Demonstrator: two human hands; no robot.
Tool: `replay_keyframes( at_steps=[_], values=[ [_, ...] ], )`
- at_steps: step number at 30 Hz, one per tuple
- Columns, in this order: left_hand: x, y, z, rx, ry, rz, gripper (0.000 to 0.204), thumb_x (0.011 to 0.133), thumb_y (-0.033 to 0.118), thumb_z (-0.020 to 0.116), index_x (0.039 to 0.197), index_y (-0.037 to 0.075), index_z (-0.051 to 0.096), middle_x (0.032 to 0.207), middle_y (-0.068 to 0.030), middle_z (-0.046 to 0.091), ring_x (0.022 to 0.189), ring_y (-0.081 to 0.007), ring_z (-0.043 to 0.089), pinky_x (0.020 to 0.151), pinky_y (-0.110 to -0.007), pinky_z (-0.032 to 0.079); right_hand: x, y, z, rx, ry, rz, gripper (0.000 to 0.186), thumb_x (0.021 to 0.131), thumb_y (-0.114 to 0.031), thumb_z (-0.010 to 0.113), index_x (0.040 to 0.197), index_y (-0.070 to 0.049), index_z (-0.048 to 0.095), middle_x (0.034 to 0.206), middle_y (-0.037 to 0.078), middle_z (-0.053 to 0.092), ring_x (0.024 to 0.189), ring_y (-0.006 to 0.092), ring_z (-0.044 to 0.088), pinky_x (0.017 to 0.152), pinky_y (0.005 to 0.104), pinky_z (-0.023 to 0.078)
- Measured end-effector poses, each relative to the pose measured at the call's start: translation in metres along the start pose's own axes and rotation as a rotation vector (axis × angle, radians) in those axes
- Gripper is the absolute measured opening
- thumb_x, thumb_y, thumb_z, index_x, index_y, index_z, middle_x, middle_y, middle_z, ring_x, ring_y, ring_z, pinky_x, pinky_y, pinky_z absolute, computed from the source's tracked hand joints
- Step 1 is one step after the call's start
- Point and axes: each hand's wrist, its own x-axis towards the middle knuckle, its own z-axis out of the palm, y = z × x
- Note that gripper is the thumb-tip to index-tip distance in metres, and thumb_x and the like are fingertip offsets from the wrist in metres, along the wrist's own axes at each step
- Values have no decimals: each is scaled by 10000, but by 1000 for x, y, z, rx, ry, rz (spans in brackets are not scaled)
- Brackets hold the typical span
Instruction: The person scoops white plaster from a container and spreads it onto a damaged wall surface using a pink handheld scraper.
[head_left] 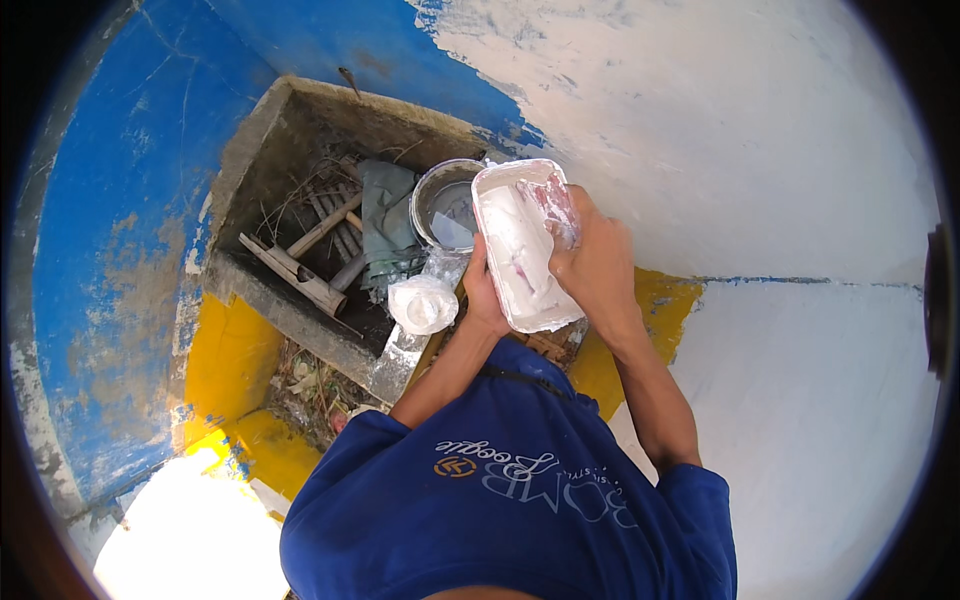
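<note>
A white rectangular tub with thick white paste inside is held up in front of my body. My left hand grips it from the left side, the fingers going out of sight beneath. My right hand is closed at the tub's right edge, its fingers curled over the paste. What it holds there is hidden. Next to the fingers, a reddish, paste-smeared patch shows inside the tub; I cannot tell whether it is a tool's blade or the tub wall.
Behind the tub stands a round bucket inside a concrete trough. The trough also holds a grey-green cloth, wooden pieces and twigs. A white plastic bag sits on its near edge. A white-coated wall rises at right.
</note>
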Motion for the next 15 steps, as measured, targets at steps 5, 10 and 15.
replay_keyframes(
  at_steps=[5, 10, 15],
  values=[
    [3, -3, -1, 62, 90, 8, 648, 1040, 529, 305, 1516, 91, 351, 1470, -147, 477, 1290, -309, 524, 1099, -480, 417, -9, -2, 8, -182, -12, -11, 451, 706, -21, 644, 1156, 7, 610, 742, 273, 653, 705, 475, 646, 667, 522, 514],
    [5, -6, -7, 113, 200, 86, 650, 1037, 539, 319, 1516, 101, 357, 1468, -136, 483, 1313, -306, 504, 1117, -467, 399, -16, -2, 14, -88, -92, -49, 503, 666, -15, 635, 1167, -4, 591, 764, 284, 651, 712, 496, 624, 677, 540, 492],
    [5, -4, -8, 70, 30, 31, 636, 1037, 535, 321, 1516, 118, 361, 1459, -117, 491, 1314, -291, 507, 1118, -459, 399, 5, -3, 11, -237, 18, -40, 509, 684, -20, 650, 1190, -18, 592, 723, 236, 657, 687, 437, 652, 639, 509, 504]
  ],
)
